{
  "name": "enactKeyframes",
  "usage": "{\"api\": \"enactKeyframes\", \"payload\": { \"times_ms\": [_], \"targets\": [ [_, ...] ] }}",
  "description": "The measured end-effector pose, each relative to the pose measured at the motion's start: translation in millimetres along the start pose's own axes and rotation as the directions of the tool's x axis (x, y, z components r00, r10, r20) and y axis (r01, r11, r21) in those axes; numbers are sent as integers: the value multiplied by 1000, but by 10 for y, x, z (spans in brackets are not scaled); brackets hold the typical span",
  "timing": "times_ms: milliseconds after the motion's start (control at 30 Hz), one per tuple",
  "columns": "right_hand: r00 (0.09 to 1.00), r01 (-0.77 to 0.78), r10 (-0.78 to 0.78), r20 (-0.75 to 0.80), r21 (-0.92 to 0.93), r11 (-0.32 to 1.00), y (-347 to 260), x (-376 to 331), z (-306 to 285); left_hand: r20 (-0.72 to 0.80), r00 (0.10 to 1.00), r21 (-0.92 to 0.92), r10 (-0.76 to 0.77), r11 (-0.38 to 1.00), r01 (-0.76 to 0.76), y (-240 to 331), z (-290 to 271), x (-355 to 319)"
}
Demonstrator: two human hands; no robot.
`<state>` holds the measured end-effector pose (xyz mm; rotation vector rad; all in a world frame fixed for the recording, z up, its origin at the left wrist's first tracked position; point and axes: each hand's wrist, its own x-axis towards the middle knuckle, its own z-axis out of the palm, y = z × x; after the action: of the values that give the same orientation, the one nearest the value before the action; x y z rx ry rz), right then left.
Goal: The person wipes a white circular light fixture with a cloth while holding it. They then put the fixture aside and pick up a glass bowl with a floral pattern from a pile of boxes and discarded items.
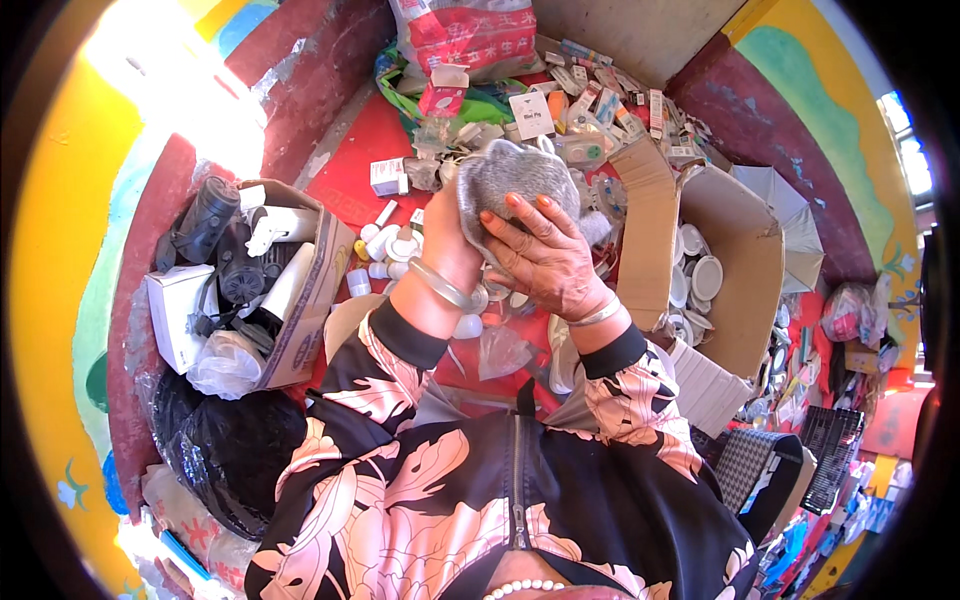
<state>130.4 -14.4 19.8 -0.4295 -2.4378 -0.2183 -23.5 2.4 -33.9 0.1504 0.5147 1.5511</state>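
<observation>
In front of my chest I hold a grey, fuzzy plush item [510, 180] up between both hands. Small ear-like bumps stand out along its top edge; its exact kind is not clear. My left hand [452, 232] grips it from the left side, with the fingers hidden behind it. Across its near face lie the fingers of my right hand [545, 258], slightly apart and pressed against the fabric. Below and left of it, small white caps and jars [398, 243] lie on a red surface [345, 185].
At the left stands a cardboard box [322, 265] with black and white appliances. An open cardboard box [745, 245] at the right holds white round lids [706, 278]. Many small packages [533, 115] and a red-and-white sack [468, 40] fill the far side. A black plastic bag [225, 440] lies near left.
</observation>
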Motion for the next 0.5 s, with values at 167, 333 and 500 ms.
{"api": "enactKeyframes", "payload": {
  "times_ms": [167,333,500],
  "targets": [
    [710,-301,701,-70,870,391,114,-94,-170,-114,978,158,177,975,-158,148,210,-55],
    [91,-22,895,438,899,-437,546,-224,-517,-92,967,597,239,790,-138,321,304,-110],
    [174,80,891,420,896,-438,670,-334,-755,-54,996,576,76,817,-31,412,299,-141]
  ]
}}
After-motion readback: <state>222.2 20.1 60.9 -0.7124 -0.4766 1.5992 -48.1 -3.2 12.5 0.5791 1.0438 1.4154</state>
